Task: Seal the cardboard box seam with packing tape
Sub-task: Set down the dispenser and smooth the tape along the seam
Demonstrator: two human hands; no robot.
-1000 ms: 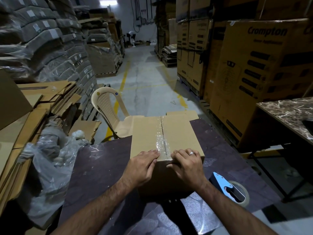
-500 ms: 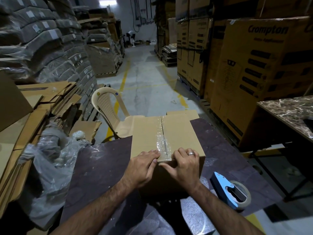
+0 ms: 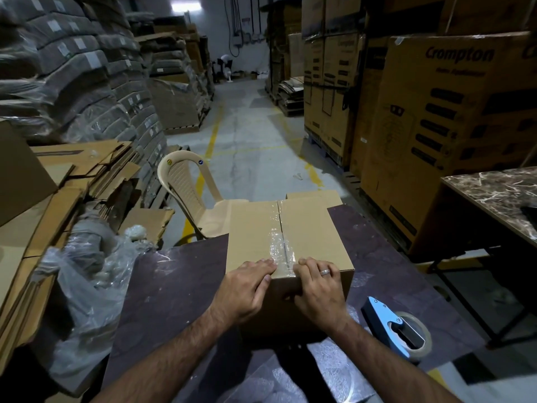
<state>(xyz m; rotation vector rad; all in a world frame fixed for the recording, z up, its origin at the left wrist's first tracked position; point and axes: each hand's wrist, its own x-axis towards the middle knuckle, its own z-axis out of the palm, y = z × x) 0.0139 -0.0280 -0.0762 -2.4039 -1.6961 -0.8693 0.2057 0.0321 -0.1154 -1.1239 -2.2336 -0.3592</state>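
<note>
warehouse aisle (image 3: 247, 146) runs ahead of the left hand (image 3: 247, 289) and right hand (image 3: 319, 292), with cartons (image 3: 436, 126) stacked off to the right and wrapped bundles (image 3: 72, 68) to the left. one dark table (image 3: 174, 286) lies under both forearms. one plastic chair (image 3: 186, 181) stands beyond the left hand. one cardboard box (image 3: 313, 228) sits on the table under the fingers. both hands lie flat over its near top edge, fingers together, pressing either side of one clear tape strip (image 3: 280, 245) on the seam. one tape dispenser (image 3: 398, 330) rests right of the right hand, which wears one ring (image 3: 325, 272).

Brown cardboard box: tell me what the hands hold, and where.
Nothing gripped. The left hand and right hand press the brown cardboard box at its near top edge, beside the clear tape.
</note>
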